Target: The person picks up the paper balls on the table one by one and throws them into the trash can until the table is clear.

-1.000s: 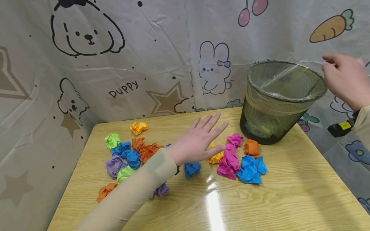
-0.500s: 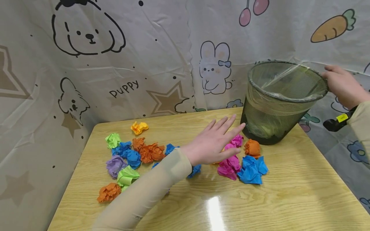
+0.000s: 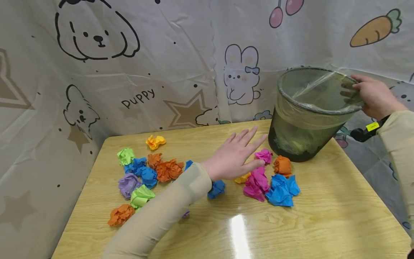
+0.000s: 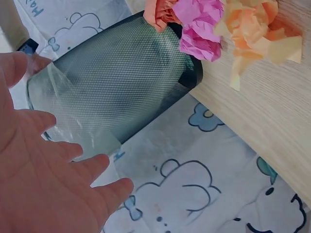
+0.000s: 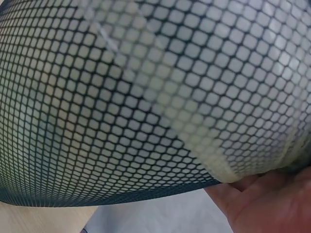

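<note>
My left hand (image 3: 233,156) is stretched out over the table, fingers spread and nothing in them; its palm and fingertips also show in the left wrist view. Below and around it lie crumpled paper balls, with a blue one (image 3: 216,189) beside the wrist and a pink one (image 3: 257,183) to the right. A black mesh wastebasket (image 3: 294,129) with a clear plastic liner stands upright at the back right. My right hand (image 3: 376,95) grips its right side at the rim, with fingers showing through the mesh. In the right wrist view, that hand (image 5: 272,204) meets the mesh wall.
More crumpled balls lie on the left, among them green (image 3: 125,157), purple (image 3: 129,185) and orange (image 3: 121,214) ones. A yellow ball (image 3: 156,142) sits at the back of the wooden table (image 3: 307,230). Printed cloth (image 3: 181,46) hangs behind.
My right hand has come down and left from beside the rim onto the wastebasket's side. My left hand moved right, then slightly back left, still spread above the paper balls.
</note>
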A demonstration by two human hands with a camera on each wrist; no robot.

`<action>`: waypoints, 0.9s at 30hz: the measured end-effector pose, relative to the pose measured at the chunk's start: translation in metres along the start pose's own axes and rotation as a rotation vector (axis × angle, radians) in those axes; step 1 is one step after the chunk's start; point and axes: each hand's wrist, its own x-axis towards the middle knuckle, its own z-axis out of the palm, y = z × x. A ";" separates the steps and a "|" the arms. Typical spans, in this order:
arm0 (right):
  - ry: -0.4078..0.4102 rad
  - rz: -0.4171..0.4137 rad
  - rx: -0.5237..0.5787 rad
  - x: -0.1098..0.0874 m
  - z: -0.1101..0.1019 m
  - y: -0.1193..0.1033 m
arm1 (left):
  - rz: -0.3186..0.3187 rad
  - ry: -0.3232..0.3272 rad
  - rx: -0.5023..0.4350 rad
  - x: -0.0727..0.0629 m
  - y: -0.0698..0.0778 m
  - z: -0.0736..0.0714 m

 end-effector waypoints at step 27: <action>-0.036 -0.159 0.198 0.001 0.124 -0.044 | -0.259 0.383 -0.761 0.000 -0.060 -0.029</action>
